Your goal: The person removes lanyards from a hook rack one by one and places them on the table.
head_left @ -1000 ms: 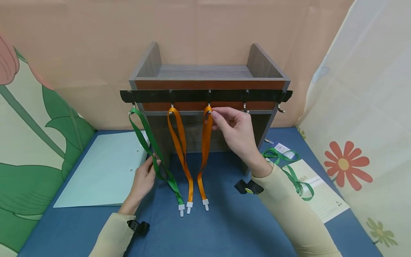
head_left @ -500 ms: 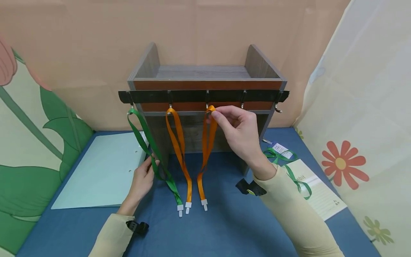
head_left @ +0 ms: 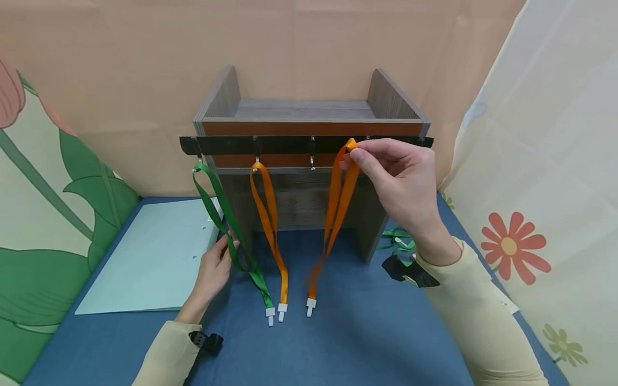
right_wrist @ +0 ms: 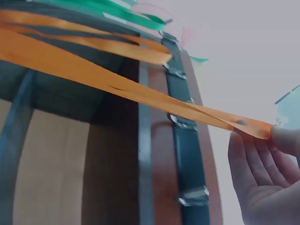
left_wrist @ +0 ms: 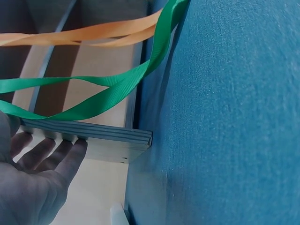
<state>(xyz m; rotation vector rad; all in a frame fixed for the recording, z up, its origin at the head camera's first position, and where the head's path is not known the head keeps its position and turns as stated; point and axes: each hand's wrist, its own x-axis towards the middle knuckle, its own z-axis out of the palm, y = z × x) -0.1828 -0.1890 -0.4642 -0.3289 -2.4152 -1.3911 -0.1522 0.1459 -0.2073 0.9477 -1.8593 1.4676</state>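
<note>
My right hand (head_left: 403, 179) pinches the top loop of an orange lanyard (head_left: 345, 198) between thumb and fingers. Its loop is off the hooks, in front of the black hook strip (head_left: 285, 145), and its white clip dangles below. A second orange lanyard (head_left: 284, 284) hangs from a hook left of it. At the far-left hook hangs a green lanyard (head_left: 262, 284). My left hand (head_left: 214, 271) holds the front edge of the grey shelf's left side panel (left_wrist: 103, 145), fingers against its outer face; the green straps pass in front of it.
A bare hook (head_left: 312, 161) shows mid-strip; the hooks farther right are mostly behind my right hand. A pale blue folder (head_left: 149, 257) lies at left on the blue table. More green lanyard (head_left: 401, 244) lies at right, and my right sleeve covers most of a notebook there.
My right hand has lifted the orange lanyard off the middle hook and carried it right and slightly up. My left hand has stayed in place.
</note>
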